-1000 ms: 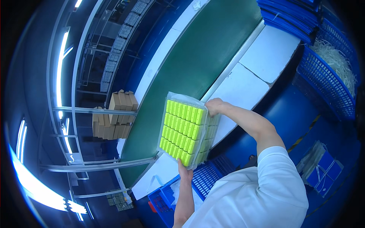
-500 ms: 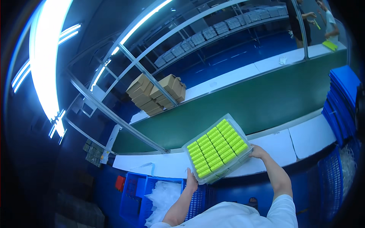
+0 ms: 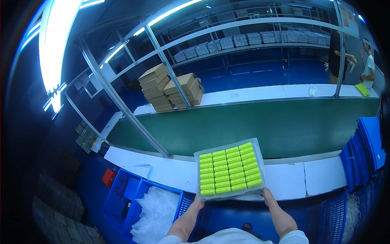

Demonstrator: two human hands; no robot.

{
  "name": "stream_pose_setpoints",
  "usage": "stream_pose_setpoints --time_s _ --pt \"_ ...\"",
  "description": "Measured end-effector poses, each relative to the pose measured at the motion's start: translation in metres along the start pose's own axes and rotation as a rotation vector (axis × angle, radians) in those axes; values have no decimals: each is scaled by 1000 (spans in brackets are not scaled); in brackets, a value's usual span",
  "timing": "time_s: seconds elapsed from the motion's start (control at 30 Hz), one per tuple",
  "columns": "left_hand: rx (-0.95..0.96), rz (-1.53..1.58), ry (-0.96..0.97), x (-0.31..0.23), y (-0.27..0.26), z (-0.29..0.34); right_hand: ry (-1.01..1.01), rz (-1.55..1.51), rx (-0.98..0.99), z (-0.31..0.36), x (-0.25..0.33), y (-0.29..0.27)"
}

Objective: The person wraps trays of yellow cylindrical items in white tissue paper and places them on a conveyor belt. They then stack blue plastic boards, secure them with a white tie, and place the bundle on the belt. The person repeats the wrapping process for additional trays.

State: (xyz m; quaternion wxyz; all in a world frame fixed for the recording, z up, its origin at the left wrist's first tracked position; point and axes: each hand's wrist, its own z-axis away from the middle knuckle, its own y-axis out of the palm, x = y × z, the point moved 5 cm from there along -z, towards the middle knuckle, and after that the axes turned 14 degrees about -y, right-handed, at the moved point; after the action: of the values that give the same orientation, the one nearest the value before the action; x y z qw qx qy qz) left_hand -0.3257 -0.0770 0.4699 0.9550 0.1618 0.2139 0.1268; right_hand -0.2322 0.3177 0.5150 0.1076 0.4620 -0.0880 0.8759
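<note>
I hold a clear plastic-wrapped tray of yellow-green parts (image 3: 229, 171) flat in front of me, over the white ledge (image 3: 162, 171) beside the green conveyor belt (image 3: 252, 124). My left hand (image 3: 198, 201) grips the tray's near left corner. My right hand (image 3: 268, 195) grips its near right corner. The parts lie in neat rows inside the wrap.
Blue crates with white plastic bags (image 3: 152, 207) stand below left. Stacked blue trays (image 3: 365, 148) sit at the right. Cardboard boxes (image 3: 170, 91) are piled beyond the belt. Two people (image 3: 353, 61) stand at the far right near another yellow-green tray (image 3: 362, 89). Metal frame bars (image 3: 122, 105) cross the belt.
The tray has swung from tilted upright to lying nearly flat, and lower toward the white ledge. My view has turned to face the belt straight on. Both hands keep their grip.
</note>
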Motion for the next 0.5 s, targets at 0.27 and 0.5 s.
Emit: stream_pose_setpoints --time_s 0.27,0.5 --pt "-102 -33 28 -10 2 -7 -63 -83 -100 32 -24 6" --pt "-621 -183 270 -23 -79 78 73 46 -91 89 -21 3"
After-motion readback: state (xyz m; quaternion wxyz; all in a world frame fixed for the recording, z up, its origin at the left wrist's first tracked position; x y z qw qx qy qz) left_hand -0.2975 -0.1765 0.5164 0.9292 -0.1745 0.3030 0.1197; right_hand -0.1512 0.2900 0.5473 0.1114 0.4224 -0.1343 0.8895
